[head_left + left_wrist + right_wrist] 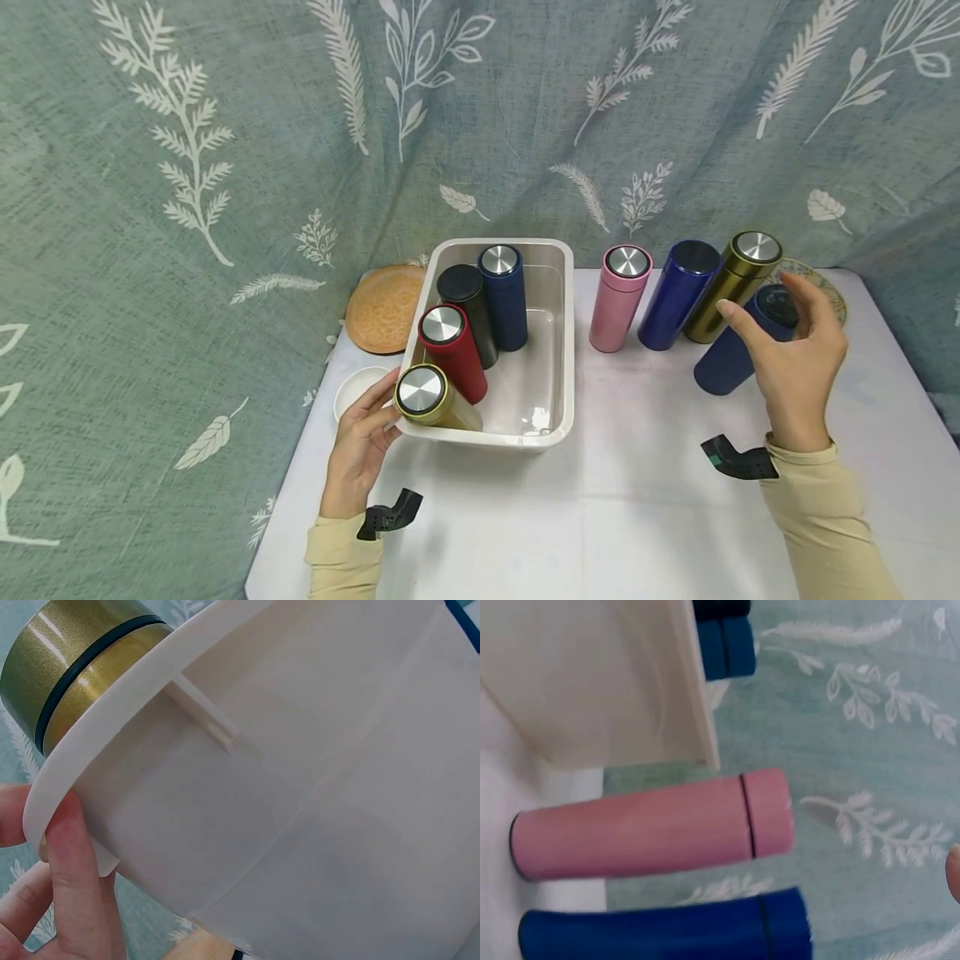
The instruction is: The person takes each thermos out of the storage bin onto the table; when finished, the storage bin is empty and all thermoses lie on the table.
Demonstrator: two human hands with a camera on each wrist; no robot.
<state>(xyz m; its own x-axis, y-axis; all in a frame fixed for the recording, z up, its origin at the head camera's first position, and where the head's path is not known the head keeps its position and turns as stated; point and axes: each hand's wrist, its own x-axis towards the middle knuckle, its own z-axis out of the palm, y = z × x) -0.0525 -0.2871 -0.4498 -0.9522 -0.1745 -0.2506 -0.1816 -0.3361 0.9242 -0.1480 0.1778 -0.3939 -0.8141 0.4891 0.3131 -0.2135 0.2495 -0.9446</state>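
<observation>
A white table (510, 525) carries 1 bin (567, 350), 4 bottles (617, 312) and 3 round dishes (384, 308).

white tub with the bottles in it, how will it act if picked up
The white tub may feel heavier toward its left, where most of its four bottles sit. Its smooth, straight walls look fairly stiff. The shiny floor seems slick, so bottles could slide if it tilts.

Left grip (363, 440) pinched, right grip (801, 367) wide

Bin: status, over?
Left hand grips bin rim. Four bottles inside. Right hand by outside navy bottle, apparently not gripping. Pink bottle, blue bottle between hand and bin.
</observation>
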